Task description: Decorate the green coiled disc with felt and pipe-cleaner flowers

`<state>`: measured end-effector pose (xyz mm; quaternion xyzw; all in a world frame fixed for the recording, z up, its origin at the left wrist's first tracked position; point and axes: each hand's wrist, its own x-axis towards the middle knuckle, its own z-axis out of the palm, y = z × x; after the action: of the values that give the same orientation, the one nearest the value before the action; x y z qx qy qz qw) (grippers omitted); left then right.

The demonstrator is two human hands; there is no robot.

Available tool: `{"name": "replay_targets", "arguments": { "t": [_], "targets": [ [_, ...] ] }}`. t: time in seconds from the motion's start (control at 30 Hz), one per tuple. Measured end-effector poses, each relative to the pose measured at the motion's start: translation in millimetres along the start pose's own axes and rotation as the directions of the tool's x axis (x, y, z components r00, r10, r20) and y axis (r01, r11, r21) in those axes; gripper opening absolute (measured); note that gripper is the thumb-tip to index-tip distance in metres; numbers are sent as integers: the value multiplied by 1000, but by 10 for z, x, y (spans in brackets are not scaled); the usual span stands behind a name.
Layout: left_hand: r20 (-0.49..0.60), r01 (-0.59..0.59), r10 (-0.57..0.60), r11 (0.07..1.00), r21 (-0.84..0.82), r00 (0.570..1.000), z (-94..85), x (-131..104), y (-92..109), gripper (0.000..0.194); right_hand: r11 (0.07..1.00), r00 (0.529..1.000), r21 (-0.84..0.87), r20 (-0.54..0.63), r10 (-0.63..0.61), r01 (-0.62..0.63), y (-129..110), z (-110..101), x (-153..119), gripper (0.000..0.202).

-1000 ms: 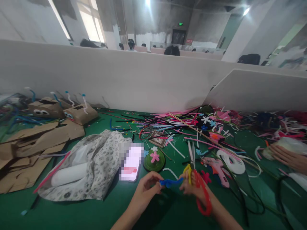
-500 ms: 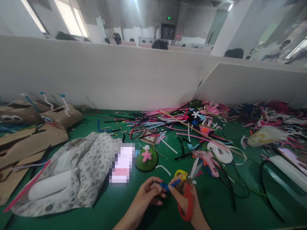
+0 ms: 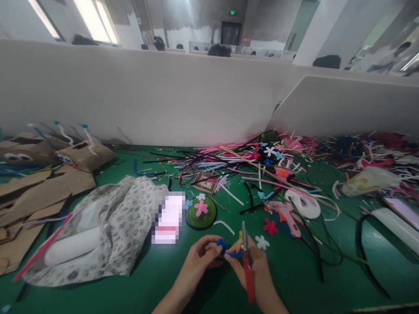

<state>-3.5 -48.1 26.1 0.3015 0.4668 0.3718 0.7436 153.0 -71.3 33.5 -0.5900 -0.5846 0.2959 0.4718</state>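
Observation:
A small blue pipe-cleaner flower [image 3: 221, 245] is pinched in the fingertips of my left hand [image 3: 200, 258]. Its straight tail is held between thumb and finger of my right hand [image 3: 258, 267]. That same hand carries scissors [image 3: 249, 279] with a red and a yellow handle, turned edge-on with the blades pointing up. Just beyond my hands lie a white flower [image 3: 262, 242] and a red flower [image 3: 270, 226]. A green coiled disc [image 3: 209, 220] bears a pink flower [image 3: 200, 208], with blue and white ones at its rim.
A pink glue gun [image 3: 284, 213] and a white tape roll [image 3: 303, 204] lie right. Many pipe cleaners [image 3: 209, 152] pile up below a white partition [image 3: 147, 96]. Patterned cloth [image 3: 121, 226], a blurred phone [image 3: 168, 220] and cardboard pieces [image 3: 46, 196] are left.
The scissors have turned edge-on in my right hand. My left hand has raised the blue flower slightly, and the red and white flowers beside my right hand now show in full.

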Motion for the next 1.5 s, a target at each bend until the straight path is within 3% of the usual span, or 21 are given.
{"name": "replay_targets", "arguments": {
  "t": [0.13,0.23,0.33,0.4,0.57,0.63,0.7,0.77,1.03,1.17,1.33,1.5],
  "targets": [
    [41,-71,70,997,23,997,28,19,3,50,990,987,11,83,139,-140,-40,35,-5,31],
    [64,-96,91,993,66,994,18,17,48,47,980,977,21,92,194,-197,22,-68,-5,28],
    [57,-66,61,995,76,996,-20,21,79,42,973,973,-25,-26,229,-230,202,-364,33,30],
    [40,-52,50,997,51,998,-32,35,75,41,965,950,-49,-194,245,-259,352,-637,77,34],
    [63,-53,49,997,60,997,55,53,46,41,933,913,-177,-324,246,-314,586,-1281,156,33],
    [103,-55,46,995,87,994,94,39,49,40,849,895,-368,-378,237,-380,617,-1440,169,32],
    [128,-47,32,993,112,991,104,25,49,40,685,891,-586,-394,227,-433,640,-1518,185,33],
    [125,-41,24,991,129,992,76,19,37,41,557,901,-711,-375,219,-430,663,-1525,203,31],
    [54,-59,53,991,121,997,-122,41,-52,40,444,951,-842,-252,180,-307,688,-1445,242,34],
    [70,-51,42,991,124,997,-104,-4,-11,40,481,960,-831,-237,151,-280,605,-1380,296,33],
    [113,-53,40,992,113,993,-64,-80,18,40,653,966,-713,-207,154,-257,450,-1030,510,34],
    [112,-85,73,991,100,991,-154,-103,-68,41,759,977,-617,-160,141,-210,437,-787,703,27]
  ]
}}
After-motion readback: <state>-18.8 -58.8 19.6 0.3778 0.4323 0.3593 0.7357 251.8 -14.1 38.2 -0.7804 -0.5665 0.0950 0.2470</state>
